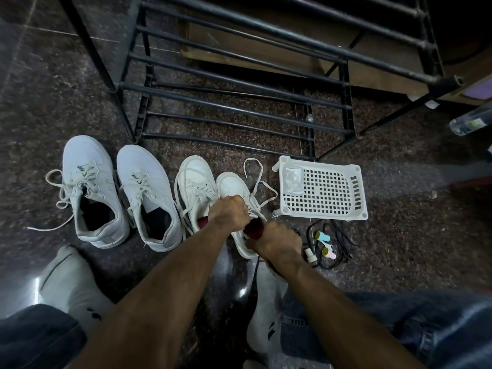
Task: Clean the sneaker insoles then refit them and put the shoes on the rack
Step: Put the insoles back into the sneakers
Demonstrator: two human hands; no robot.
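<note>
Four white sneakers stand in a row on the dark floor. The rightmost sneaker (pixel 232 184) has a red lining, and both my hands are on it. My left hand (pixel 229 212) grips its tongue and laces. My right hand (pixel 274 241) grips its heel collar. Its mate (pixel 195 177) stands touching it on the left. A larger grey-white pair, left shoe (pixel 85 162) and right shoe (pixel 145 167), sits further left with dark openings. No loose insole shows. The black metal shoe rack (pixel 239 109) stands just behind the shoes.
A white perforated plastic basket (pixel 328 194) lies right of the shoes with a small clear packet in it. Black cables and small pastel rollers (pixel 323 239) lie by my right hand. A clear bottle (pixel 470 122) lies far right. My socked feet (pixel 72 284) rest on the floor.
</note>
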